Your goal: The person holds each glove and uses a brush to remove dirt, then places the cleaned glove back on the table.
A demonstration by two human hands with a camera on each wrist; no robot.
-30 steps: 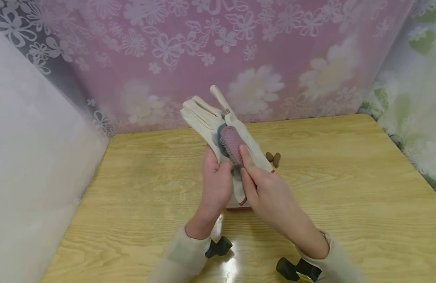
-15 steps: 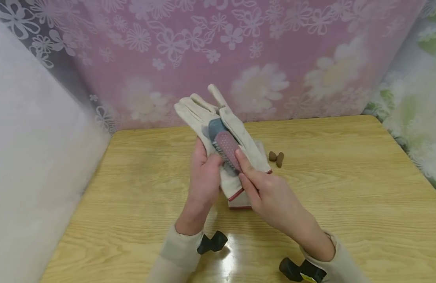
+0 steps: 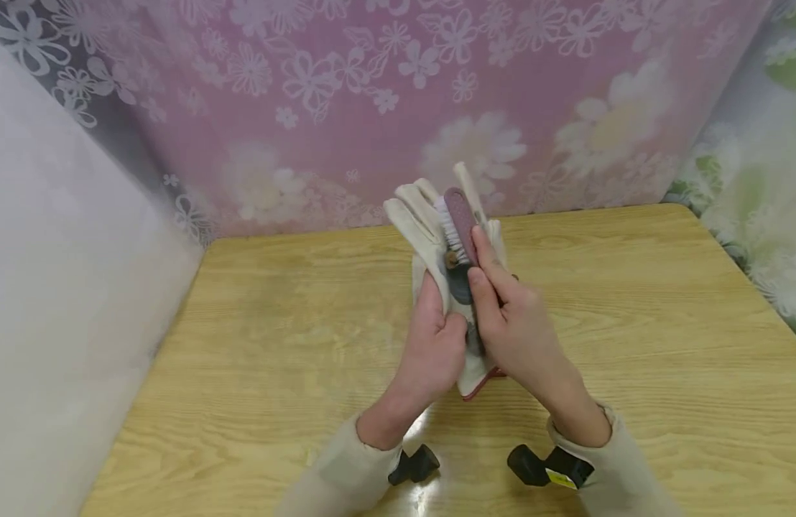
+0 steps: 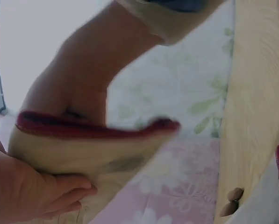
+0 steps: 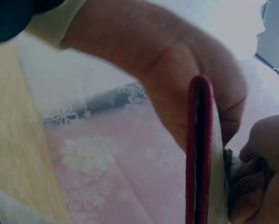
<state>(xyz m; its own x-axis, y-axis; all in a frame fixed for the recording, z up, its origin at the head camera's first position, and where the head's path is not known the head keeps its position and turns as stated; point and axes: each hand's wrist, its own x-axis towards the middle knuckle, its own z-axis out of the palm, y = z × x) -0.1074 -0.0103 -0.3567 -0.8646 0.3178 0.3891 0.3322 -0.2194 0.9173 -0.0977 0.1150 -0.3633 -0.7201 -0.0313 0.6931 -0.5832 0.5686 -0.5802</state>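
Note:
My left hand [image 3: 433, 352] grips a cream work glove [image 3: 412, 219] by its palm side, thumb on top, the glove's fingers pointing up and away. Its cuff has dark red edging [image 4: 83, 130], seen in the left wrist view. In my right hand [image 3: 517, 316] is a pink scrubbing brush [image 3: 461, 215], pinched between thumb and fingers. The brush's white bristles [image 3: 451, 233] face left, over the glove near a dark blue-grey patch [image 3: 460, 285]. A small brown spot [image 3: 451, 260] shows by the lower bristles; what it is, I cannot tell.
A second red-edged glove [image 4: 275, 196] lies on the wooden table [image 3: 294, 330], mostly hidden under the held one in the head view. Two brown lumps [image 4: 232, 201] lie beside it. A pink flowered cloth [image 3: 346, 129] hangs behind the table, with a pale wall [image 3: 62, 273] at left.
Both hands and the glove have shifted right, the glove turning more upright. The brush has moved up toward the glove's fingers, its bristles now turned into view. My right hand now hides the brown lumps.

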